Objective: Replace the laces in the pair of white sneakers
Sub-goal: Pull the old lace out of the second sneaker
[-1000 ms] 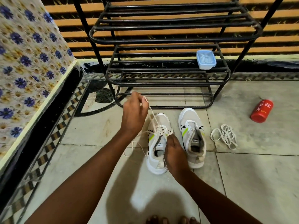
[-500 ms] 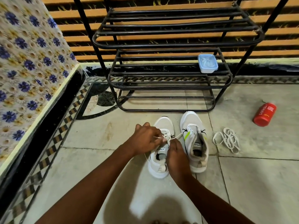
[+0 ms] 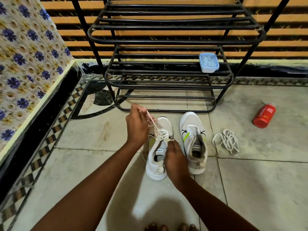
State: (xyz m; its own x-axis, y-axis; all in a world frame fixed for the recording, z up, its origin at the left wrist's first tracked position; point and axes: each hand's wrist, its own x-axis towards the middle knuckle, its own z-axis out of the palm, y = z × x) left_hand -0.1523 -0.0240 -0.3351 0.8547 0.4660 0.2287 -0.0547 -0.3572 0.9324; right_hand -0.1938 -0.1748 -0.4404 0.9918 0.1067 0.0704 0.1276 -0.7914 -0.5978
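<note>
- The left hand (image 3: 136,125) has its fingers curled round the cream-white woven shoelace (image 3: 154,126), gripping it above and just left of the left-side sneaker's toe; the lace runs taut from the fist down to the crossed lacing on the shoe.
- The left forearm reaches in from the lower left, wrist bent a little so the back of the hand faces the camera.
- The right hand (image 3: 175,157) rests on the right side of the same shoe's collar, fingers curled down; its fingertips (image 3: 171,140) sit at the upper eyelets, and whether they pinch the lace or the shoe's edge there I cannot tell.
- The right forearm comes in from the lower right, and the hand covers part of the shoe's opening and heel.
- The left-side white low-top mesh sneaker with a lime-green stripe (image 3: 158,150) stands on the pale stone-tiled floor (image 3: 258,189), toe pointing away, partly laced.
- The matching right-side white sneaker (image 3: 193,140) stands just beside it, with no lace visible in its eyelets.
- A loose coil of white flat shoelace (image 3: 226,141) lies on the floor near that second shoe, apart from it.
- A red cylindrical plastic bottle (image 3: 264,116) lies on its side further right.
- A black metal tube shoe rack (image 3: 166,64) stands behind the sneakers, with a pale blue lidded plastic box (image 3: 209,63) on a shelf.
</note>
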